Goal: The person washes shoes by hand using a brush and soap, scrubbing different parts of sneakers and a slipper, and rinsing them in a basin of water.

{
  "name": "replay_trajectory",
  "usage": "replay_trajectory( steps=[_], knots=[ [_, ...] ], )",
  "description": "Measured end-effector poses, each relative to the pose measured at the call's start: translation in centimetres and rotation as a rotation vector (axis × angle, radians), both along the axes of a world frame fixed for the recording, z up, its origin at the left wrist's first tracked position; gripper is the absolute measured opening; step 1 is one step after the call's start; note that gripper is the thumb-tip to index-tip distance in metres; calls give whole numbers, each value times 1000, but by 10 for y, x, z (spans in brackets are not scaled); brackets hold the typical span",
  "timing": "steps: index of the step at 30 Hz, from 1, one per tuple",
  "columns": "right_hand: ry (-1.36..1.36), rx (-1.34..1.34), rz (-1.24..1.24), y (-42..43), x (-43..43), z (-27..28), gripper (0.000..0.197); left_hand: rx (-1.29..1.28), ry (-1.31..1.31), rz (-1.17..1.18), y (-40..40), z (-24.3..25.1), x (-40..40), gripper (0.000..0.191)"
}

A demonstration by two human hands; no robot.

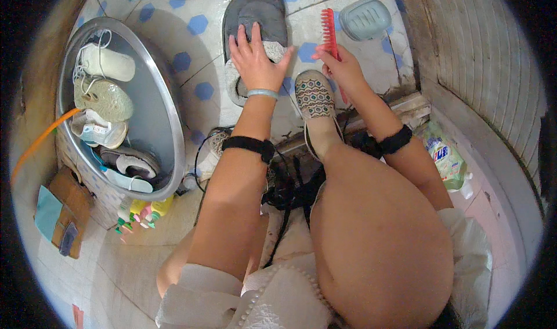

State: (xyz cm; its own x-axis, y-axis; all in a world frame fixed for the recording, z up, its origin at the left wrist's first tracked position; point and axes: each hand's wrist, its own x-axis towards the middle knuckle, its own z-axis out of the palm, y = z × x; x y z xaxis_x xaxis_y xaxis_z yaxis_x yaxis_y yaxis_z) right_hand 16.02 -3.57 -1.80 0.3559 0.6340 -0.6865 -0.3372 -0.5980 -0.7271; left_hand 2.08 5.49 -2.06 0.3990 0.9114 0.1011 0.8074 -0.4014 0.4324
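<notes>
A dark grey slipper [263,13] with a fluffy, pale lining lies on the tiled floor. My left hand [256,63] is spread flat over it, fingers apart on the grey upper, covering part of the opening. My right hand [343,70] grips a red long-handled brush [330,28] beside the slipper, its bristles facing left. Just right of the brush sits a grey-blue ridged soap dish [365,19]. My foot in a patterned slip-on shoe [315,94] stands between my hands and nearer to me.
At left, a large metal basin [150,63] of water holds several shoes, including a pale one [109,62]. An orange hose [43,133] reaches its rim. Several bottles [145,209] stand below it. A detergent bottle [448,163] lies right, near a ribbed wall panel [483,46].
</notes>
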Motion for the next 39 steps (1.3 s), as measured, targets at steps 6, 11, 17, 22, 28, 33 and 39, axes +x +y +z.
replay_trajectory(
  steps=[6, 11, 17, 22, 28, 33, 39],
  knots=[
    [44, 18, 9, 7, -5, 5, 20, -78, -217, 15, 38, -13, -40, 48],
    [45, 32, -25, 3, -3, 2, 22, -561, -389, 259, 57, -3, -45, 36],
    [53, 9, -31, 5, -3, 5, 21, -964, -800, 273, 53, 4, -59, 43],
    [57, -15, -27, 2, -3, 5, 21, -1053, -1040, 374, 40, 21, -63, 37],
    [47, 0, -35, 2, -2, 2, 21, -111, -396, -326, 55, 69, 0, 34],
    [56, -3, -24, 9, -7, 10, 21, 24, 12, -909, 76, 29, 28, 35],
    [30, 28, -42, -1, 2, 2, 21, -14, 621, -1180, 70, 10, 15, 25]
  ],
)
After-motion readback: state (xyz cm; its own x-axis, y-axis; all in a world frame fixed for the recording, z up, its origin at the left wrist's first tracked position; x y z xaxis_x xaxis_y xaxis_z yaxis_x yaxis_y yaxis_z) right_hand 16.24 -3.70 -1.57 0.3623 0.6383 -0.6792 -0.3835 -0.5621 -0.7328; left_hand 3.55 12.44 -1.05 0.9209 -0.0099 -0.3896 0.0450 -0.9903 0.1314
